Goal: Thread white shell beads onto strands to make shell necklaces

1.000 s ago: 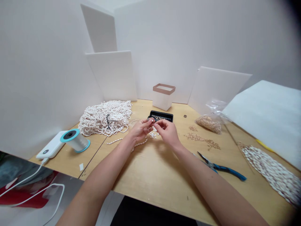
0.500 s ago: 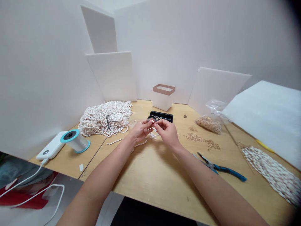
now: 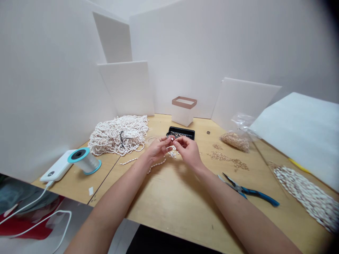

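My left hand (image 3: 159, 147) and my right hand (image 3: 186, 150) meet at the fingertips over the middle of the table. Both are closed in a pinch around a small white bead (image 3: 172, 139), which looks like a shell. Any thread through it is too fine to make out. Just behind the fingers sits a black tray (image 3: 189, 132) holding small dark, shiny pieces. Several loose white beads (image 3: 172, 153) lie beneath my hands. A short strand of white beads (image 3: 158, 164) runs out on the table beside my left wrist.
Bundled bead strands (image 3: 119, 135), a thread spool (image 3: 86, 161) and a white power bank (image 3: 57, 169) are on the left. To the right lie blue-handled pliers (image 3: 246, 190), scattered gold findings (image 3: 227, 158), a plastic bag (image 3: 235, 139) and finished strands (image 3: 304, 194). A box (image 3: 182, 113) stands behind.
The view has tilted slightly, so the table sits a little lower. My hands keep nearly the same pinch, and the white bead between them shows a bit more clearly.
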`<state>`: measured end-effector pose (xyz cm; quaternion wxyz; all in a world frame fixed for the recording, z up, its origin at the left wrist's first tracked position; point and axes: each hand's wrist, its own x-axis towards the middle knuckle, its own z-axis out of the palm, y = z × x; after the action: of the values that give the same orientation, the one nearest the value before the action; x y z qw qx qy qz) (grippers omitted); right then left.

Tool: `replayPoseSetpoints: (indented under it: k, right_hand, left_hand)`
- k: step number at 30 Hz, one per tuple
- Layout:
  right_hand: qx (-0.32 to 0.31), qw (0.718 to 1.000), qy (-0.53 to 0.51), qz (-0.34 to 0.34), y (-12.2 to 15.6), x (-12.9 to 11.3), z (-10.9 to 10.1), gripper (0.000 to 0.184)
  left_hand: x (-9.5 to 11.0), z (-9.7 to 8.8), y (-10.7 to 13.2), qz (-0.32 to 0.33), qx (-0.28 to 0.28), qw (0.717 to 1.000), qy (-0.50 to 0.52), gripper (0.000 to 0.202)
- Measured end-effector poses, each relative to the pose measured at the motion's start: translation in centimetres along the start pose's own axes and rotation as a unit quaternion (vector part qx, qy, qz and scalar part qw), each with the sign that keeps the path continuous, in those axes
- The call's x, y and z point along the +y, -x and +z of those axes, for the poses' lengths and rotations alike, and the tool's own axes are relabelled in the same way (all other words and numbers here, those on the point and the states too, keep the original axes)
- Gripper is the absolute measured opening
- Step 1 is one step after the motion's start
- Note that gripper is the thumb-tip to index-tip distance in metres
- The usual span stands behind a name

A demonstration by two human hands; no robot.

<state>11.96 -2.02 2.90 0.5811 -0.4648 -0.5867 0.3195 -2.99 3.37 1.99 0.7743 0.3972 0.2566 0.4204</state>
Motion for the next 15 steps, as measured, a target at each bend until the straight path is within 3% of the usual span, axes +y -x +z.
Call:
replayPoseSetpoints:
  k: [15]
  right_hand:
    - [-0.014,0.998,-0.057,0.03,0.05,-0.21,0.12,0.026]
  left_hand:
    - [-0.07,0.04,-0.17,0.01,0.012,1.0,0.0,0.025]
